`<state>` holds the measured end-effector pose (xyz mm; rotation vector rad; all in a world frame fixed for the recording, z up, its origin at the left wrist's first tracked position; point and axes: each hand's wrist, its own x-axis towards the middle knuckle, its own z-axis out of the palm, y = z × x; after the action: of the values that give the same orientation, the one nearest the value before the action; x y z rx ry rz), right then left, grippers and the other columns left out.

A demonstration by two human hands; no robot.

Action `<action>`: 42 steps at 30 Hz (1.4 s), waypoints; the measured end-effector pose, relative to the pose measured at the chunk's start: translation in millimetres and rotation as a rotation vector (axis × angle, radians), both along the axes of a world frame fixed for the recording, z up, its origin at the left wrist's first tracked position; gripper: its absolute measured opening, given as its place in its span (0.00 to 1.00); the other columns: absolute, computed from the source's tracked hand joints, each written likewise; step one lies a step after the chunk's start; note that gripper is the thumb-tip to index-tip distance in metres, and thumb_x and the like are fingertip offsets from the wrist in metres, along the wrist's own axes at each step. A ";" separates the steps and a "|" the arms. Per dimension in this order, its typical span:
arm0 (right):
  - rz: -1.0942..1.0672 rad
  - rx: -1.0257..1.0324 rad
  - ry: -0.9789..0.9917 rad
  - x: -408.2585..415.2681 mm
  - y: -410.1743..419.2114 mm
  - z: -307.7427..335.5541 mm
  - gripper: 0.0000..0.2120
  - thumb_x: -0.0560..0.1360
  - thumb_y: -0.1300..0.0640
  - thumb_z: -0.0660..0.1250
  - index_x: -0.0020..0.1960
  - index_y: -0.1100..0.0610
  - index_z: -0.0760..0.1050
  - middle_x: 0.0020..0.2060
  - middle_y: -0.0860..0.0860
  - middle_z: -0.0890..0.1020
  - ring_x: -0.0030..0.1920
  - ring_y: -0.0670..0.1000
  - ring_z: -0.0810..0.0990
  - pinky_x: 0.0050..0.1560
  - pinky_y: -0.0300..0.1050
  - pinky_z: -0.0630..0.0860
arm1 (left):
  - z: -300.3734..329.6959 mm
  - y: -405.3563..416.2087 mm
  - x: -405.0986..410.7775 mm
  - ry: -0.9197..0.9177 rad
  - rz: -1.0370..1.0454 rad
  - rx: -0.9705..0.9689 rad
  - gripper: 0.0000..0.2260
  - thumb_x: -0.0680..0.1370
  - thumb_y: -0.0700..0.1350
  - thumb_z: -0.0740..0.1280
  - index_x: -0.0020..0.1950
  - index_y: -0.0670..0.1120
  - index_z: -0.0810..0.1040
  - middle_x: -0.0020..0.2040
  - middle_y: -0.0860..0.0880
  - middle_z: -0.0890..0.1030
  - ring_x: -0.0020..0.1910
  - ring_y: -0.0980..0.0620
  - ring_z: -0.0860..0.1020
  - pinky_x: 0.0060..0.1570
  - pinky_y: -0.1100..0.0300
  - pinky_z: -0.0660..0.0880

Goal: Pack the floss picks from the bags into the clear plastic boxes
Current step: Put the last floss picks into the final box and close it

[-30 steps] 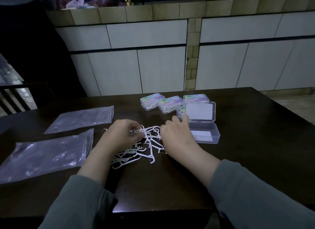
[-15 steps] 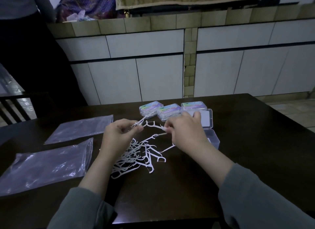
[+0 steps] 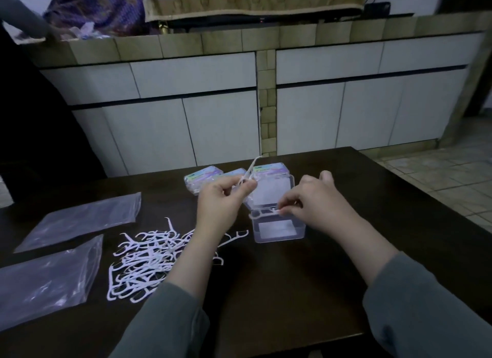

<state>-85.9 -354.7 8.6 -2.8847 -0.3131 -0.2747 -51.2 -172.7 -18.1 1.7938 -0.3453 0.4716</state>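
A loose heap of white floss picks (image 3: 149, 261) lies on the dark table left of centre. An open clear plastic box (image 3: 277, 228) stands to its right, its lid (image 3: 271, 191) tipped back. My left hand (image 3: 222, 200) is raised above the table and pinches a floss pick (image 3: 250, 169) that points up. My right hand (image 3: 316, 200) pinches another floss pick (image 3: 266, 211) at the near rim of the open box. Two clear plastic bags (image 3: 80, 219) (image 3: 45, 280) lie flat at the left.
Three shut boxes (image 3: 202, 177) with coloured labels stand in a row behind the open one. The dark table (image 3: 279, 291) ends just past them. White cabinet doors (image 3: 221, 128) rise beyond. Another person's sleeve (image 3: 26, 19) reaches onto the tiled counter at top left.
Both hands lifted away from the heap. My right hand carried a pick over to the open box. My left hand rose with a pick. The camera tilted up slightly.
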 end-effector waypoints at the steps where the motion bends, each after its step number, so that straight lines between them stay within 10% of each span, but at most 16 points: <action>1: 0.029 -0.003 0.014 -0.2 -0.4 -0.9 0.12 0.77 0.45 0.65 0.58 0.43 0.79 0.50 0.43 0.73 0.53 0.47 0.60 0.58 0.47 0.59 | -1.1 -6.7 2.1 0.018 -0.016 0.001 0.08 0.74 0.46 0.73 0.36 0.55 0.82 0.26 0.59 0.74 0.30 0.59 0.68 0.31 0.66 0.65; 9: 0.009 0.145 -0.075 12.7 -15.4 -15.8 0.15 0.72 0.36 0.67 0.53 0.42 0.80 0.48 0.43 0.76 0.53 0.47 0.66 0.57 0.47 0.62 | -1.7 -29.5 0.7 0.151 -0.081 0.078 0.03 0.74 0.47 0.73 0.45 0.48 0.85 0.33 0.58 0.81 0.36 0.58 0.77 0.39 0.68 0.69; 15: -0.024 0.161 0.206 12.9 -35.7 -24.4 0.40 0.60 0.28 0.71 0.68 0.38 0.66 0.59 0.41 0.75 0.63 0.48 0.69 0.61 0.49 0.62 | -2.4 -35.8 1.1 0.268 -0.077 0.141 0.02 0.73 0.49 0.73 0.45 0.54 0.84 0.43 0.56 0.83 0.47 0.55 0.78 0.47 0.56 0.76; 24: 0.023 0.305 0.311 18.7 -39.0 -35.4 0.32 0.62 0.34 0.75 0.64 0.33 0.68 0.62 0.37 0.72 0.65 0.50 0.63 0.56 0.47 0.65 | 6.4 -39.7 -5.5 0.313 -0.078 0.940 0.09 0.75 0.54 0.70 0.53 0.53 0.82 0.42 0.52 0.79 0.43 0.54 0.75 0.36 0.62 0.69; 30: 0.008 0.325 0.303 22.7 -39.9 -41.3 0.35 0.60 0.32 0.75 0.64 0.33 0.68 0.60 0.35 0.74 0.64 0.51 0.65 0.59 0.49 0.68 | 12.6 -25.9 -1.6 0.349 -0.083 0.870 0.07 0.74 0.49 0.72 0.52 0.54 0.83 0.51 0.53 0.81 0.50 0.53 0.79 0.55 0.54 0.78; 42: 0.026 0.319 0.261 24.6 -41.8 -44.7 0.32 0.61 0.32 0.74 0.62 0.34 0.71 0.59 0.35 0.74 0.62 0.50 0.65 0.55 0.47 0.65 | 6.6 -31.0 0.2 0.234 -0.174 0.680 0.05 0.75 0.49 0.71 0.42 0.60 0.80 0.44 0.58 0.82 0.44 0.58 0.78 0.43 0.61 0.74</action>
<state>-61.3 -396.6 -36.1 -2.5590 -0.2353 0.0546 -51.0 -203.8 -11.5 2.4201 -0.5337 0.0044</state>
